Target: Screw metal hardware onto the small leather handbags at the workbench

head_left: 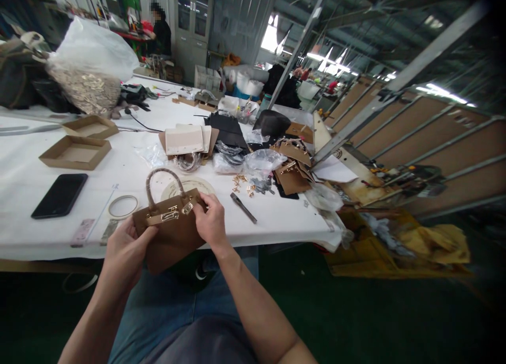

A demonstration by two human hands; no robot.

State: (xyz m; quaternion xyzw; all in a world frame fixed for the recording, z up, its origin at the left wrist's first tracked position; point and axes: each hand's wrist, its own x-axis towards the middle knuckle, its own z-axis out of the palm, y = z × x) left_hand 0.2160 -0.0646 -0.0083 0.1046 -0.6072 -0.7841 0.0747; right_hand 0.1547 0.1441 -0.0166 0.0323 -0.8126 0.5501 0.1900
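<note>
A brown handbag panel [174,243] with a wrapped, arched handle [166,172] and gold-coloured clasp hardware [169,215] is held tilted over the table's front edge. My left hand [128,248] grips its left side, thumb on the front face. My right hand [211,219] pinches the upper right corner, beside a second metal clasp piece [188,206]. Fingers behind the panel are hidden. Right of it on the white cloth lies a dark metal punch-like tool [243,208]. Small gold fittings [239,183] are scattered behind that tool.
At left lie a black phone [60,195], a tape roll [123,206] and two shallow cardboard trays [77,152]. Pale panels [184,140], plastic bags and more brown bag pieces [292,175] crowd the back. A metal post [348,121] slants up at right. Far off sits a person [161,35].
</note>
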